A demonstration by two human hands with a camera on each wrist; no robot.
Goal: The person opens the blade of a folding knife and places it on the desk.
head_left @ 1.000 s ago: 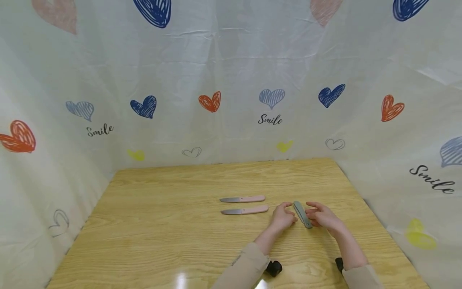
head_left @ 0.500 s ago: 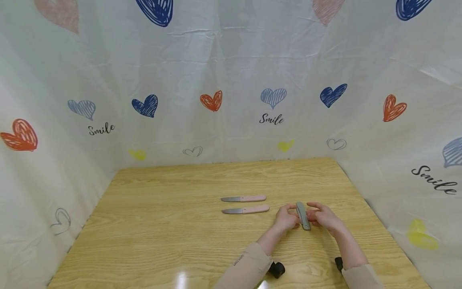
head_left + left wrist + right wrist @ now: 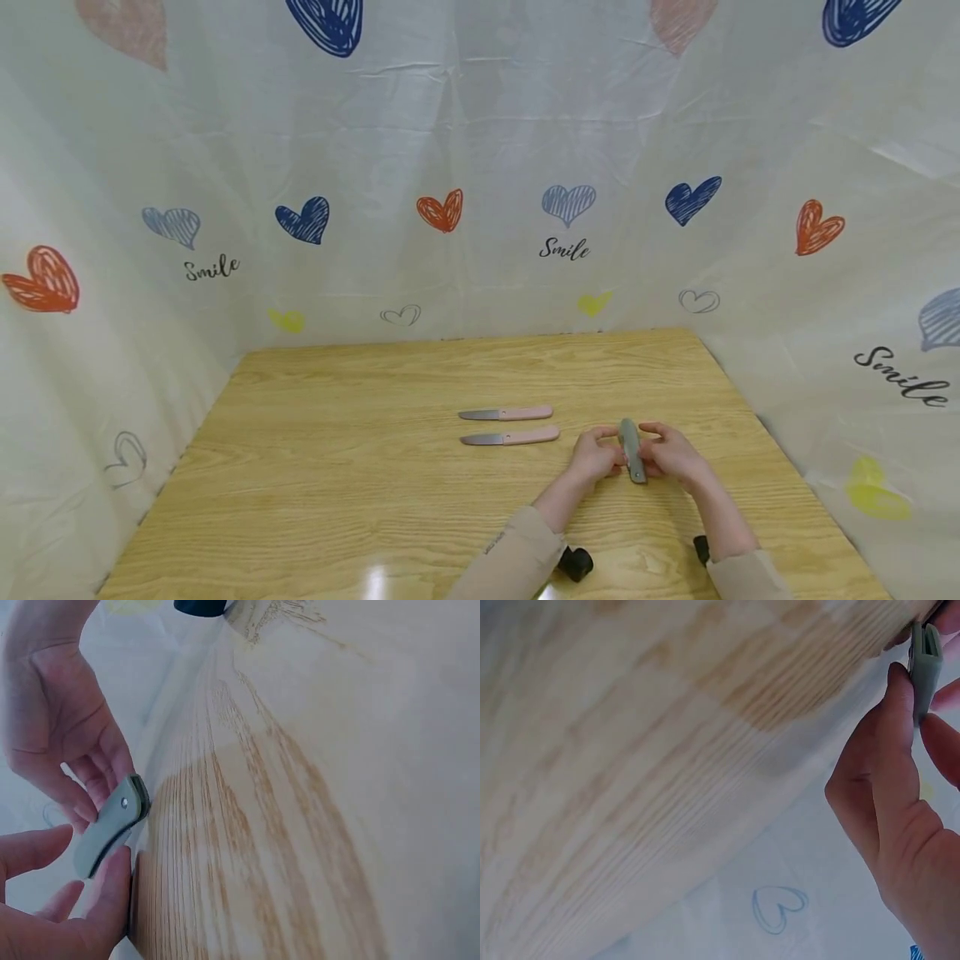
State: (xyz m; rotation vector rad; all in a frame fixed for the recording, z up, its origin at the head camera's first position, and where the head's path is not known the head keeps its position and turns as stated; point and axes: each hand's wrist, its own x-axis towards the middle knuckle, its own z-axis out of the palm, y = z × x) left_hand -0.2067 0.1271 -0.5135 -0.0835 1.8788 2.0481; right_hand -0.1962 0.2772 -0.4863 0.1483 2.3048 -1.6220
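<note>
A folded green folding knife stands between both hands, held just over the table with its long side toward the body. My right hand grips it from the right; in the right wrist view the knife sits between the thumb and fingers of that hand. From the left, my left hand has its fingertips at the knife's other side. The left wrist view shows the knife's far end between a finger and the thumb of the left hand. No green-knife blade stands out.
Left of the hands, two pink-handled knives lie unfolded and parallel, blades pointing left. The wooden table meets a white curtain with printed hearts at its back and sides. A black wrist device sits under the left sleeve.
The green knife has turned from slanting to nearly straight and shifted slightly right. My left hand has moved right to meet it. The pink knives lie where they were.
</note>
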